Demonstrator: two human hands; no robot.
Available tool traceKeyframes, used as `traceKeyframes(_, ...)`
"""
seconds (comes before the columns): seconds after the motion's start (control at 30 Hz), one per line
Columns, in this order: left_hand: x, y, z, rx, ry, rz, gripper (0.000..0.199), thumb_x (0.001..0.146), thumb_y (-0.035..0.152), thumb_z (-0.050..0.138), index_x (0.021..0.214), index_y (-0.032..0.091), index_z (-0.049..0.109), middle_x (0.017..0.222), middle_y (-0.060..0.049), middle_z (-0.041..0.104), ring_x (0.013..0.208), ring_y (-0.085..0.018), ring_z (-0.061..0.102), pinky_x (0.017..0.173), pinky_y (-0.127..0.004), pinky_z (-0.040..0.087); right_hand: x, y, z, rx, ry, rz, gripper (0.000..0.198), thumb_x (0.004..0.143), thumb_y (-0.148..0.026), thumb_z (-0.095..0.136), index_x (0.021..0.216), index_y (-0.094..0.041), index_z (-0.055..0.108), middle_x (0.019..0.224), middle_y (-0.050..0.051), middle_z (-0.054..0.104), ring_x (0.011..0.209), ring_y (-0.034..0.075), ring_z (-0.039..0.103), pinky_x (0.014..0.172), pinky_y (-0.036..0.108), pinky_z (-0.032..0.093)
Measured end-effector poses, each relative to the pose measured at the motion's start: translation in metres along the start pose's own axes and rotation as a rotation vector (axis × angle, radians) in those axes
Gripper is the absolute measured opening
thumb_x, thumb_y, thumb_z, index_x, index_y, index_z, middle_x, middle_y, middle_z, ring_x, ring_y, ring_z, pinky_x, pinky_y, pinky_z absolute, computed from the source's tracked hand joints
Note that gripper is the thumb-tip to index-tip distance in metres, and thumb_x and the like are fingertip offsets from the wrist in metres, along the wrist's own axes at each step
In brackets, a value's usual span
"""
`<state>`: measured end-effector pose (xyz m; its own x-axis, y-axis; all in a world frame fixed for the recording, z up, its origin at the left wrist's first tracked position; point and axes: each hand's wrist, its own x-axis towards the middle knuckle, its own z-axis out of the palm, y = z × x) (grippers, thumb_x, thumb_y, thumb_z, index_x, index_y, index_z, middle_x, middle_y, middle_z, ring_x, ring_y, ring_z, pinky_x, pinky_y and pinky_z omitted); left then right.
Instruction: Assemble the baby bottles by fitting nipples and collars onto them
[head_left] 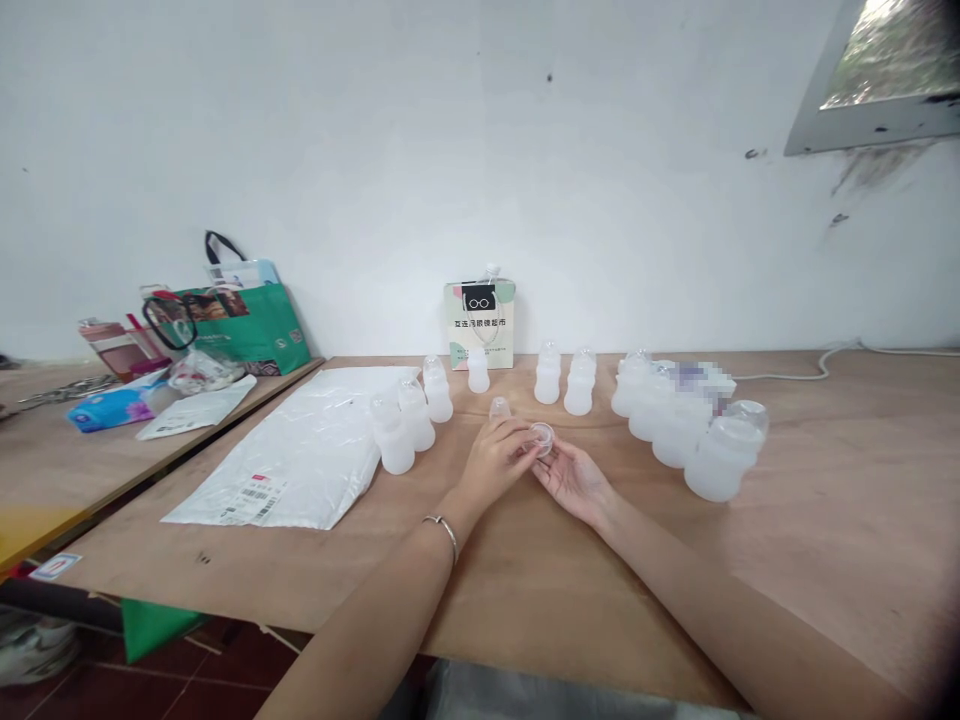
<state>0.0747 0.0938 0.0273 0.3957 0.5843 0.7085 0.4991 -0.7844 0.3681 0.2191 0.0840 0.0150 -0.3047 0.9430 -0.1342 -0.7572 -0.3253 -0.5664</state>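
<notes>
Over the middle of the wooden table, my left hand (496,456) and my right hand (573,482) meet around a small clear round cap (541,437). Fingers of both hands pinch it from either side, its round opening facing up toward me. Just behind my left hand shows the clear top of a baby bottle (499,407); my hand hides its lower part. Similar frosted white bottles stand upright about my hands: several on the left (394,440), one at the back (478,372), two behind to the right (580,382) and several on the right (716,462).
A white plastic mailing bag (292,440) lies flat at the left. The paper bag (480,320) stands against the wall. On the adjoining left table are a green bag (262,325), a blue tissue pack (112,408) and a pink cup (112,345). A white cable (817,370) runs along the back right.
</notes>
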Motion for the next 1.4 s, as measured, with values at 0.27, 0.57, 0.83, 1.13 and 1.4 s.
traceKeyframes(0.27, 0.001, 0.004, -0.004, -0.031, -0.09, -0.044, 0.022, 0.084, 0.032, 0.051, 0.098, 0.019, 0.061, 0.111, -0.009, 0.056, 0.104, -0.018, 0.053, 0.093, -0.032, 0.042, 0.0, -0.002, -0.002, -0.036, -0.033, -0.039, 0.017, 0.086, -0.015, 0.044, 0.085, -0.015, 0.062, 0.081, 0.004, 0.069, 0.074, 0.01, 0.066, 0.065, 0.015, 0.054)
traceKeyframes(0.57, 0.003, 0.001, 0.003, -0.305, 0.105, -0.274, 0.015, 0.077, 0.026, 0.059, 0.067, 0.015, 0.055, 0.082, -0.004, 0.061, 0.079, -0.014, 0.057, 0.073, -0.026, 0.046, 0.003, 0.005, -0.006, -0.184, -0.023, -0.067, 0.018, 0.073, -0.003, 0.058, 0.083, -0.017, 0.063, 0.081, 0.001, 0.07, 0.072, 0.007, 0.066, 0.072, 0.016, 0.053)
traceKeyframes(0.83, 0.005, -0.005, -0.003, -0.69, -0.153, -0.483, 0.03, 0.077, 0.03, 0.06, 0.101, 0.013, 0.057, 0.086, -0.006, 0.063, 0.081, -0.015, 0.058, 0.076, -0.028, 0.046, 0.002, 0.0, -0.01, -0.338, -0.001, -0.091, 0.014, 0.066, -0.007, 0.066, 0.076, -0.017, 0.063, 0.074, 0.0, 0.068, 0.069, 0.009, 0.064, 0.069, 0.02, 0.053)
traceKeyframes(1.13, 0.007, 0.002, -0.009, -0.75, -0.228, -0.499, 0.033, 0.072, 0.04, 0.063, 0.089, 0.011, 0.063, 0.087, -0.008, 0.066, 0.079, -0.015, 0.059, 0.071, -0.026, 0.046, 0.006, -0.004, -0.014, -0.451, 0.061, -0.133, 0.016, 0.055, -0.013, 0.074, 0.065, -0.014, 0.061, 0.057, 0.0, 0.063, 0.051, 0.008, 0.055, 0.048, 0.018, 0.042)
traceKeyframes(1.4, 0.007, 0.005, -0.012, -0.773, -0.256, -0.51, 0.038, 0.07, 0.043, 0.065, 0.092, 0.012, 0.063, 0.077, -0.005, 0.063, 0.062, -0.009, 0.052, 0.061, -0.022, 0.045, 0.006, 0.0, -0.013, -0.49, 0.06, -0.174, 0.016, 0.053, -0.014, 0.073, 0.063, -0.014, 0.061, 0.056, 0.0, 0.062, 0.051, 0.009, 0.053, 0.049, 0.021, 0.04)
